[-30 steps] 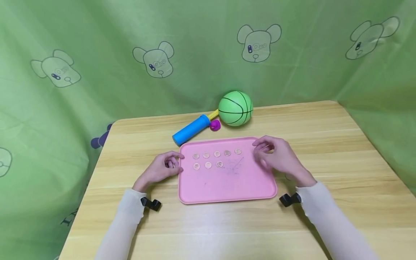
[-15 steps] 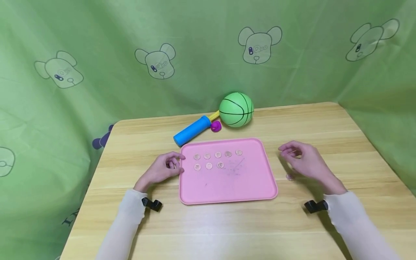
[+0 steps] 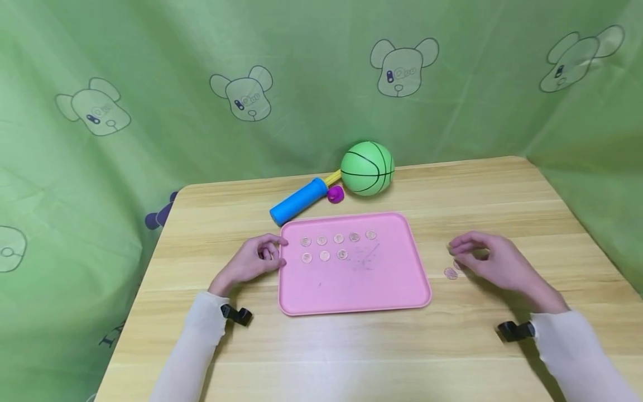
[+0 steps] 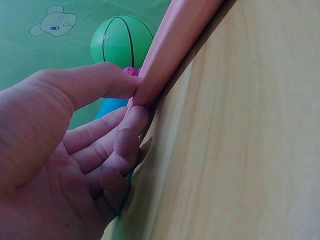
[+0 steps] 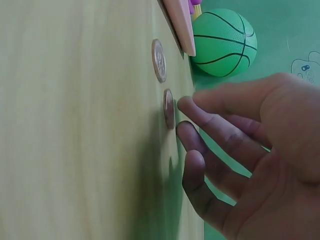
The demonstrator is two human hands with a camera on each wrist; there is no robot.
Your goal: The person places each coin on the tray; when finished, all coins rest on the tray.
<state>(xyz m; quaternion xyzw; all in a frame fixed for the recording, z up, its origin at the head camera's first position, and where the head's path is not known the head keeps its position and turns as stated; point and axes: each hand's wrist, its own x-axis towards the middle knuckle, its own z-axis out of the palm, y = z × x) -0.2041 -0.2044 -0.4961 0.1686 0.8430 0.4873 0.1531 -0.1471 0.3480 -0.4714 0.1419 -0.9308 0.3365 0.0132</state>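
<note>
While the left hand [image 3: 248, 262] rests at the left edge of the pink tray [image 3: 351, 290], its thumb and fingers pinch the tray's rim, as the left wrist view shows. The right hand [image 3: 494, 262] is out on the wooden table [image 3: 321, 346], to the right of the tray. Its fingers are loosely bent and reach toward two loose coins [image 3: 450, 273] that lie flat on the wood. The tip of one finger is right at the nearer coin [image 5: 169, 108]. It holds nothing yet, as far as the pictures show. Eight more coins [image 3: 322, 255] sit in two neat rows on the tray. A coin looks small, thin, hard and light. It lies flat, so it may be tricky to lift and could slip. I think it would be best to catch it by its edge with a fingertip and the thumb, or slide it first. Behind the tray are a green ball [image 3: 367, 168] and a blue pump [image 3: 298, 200].
</note>
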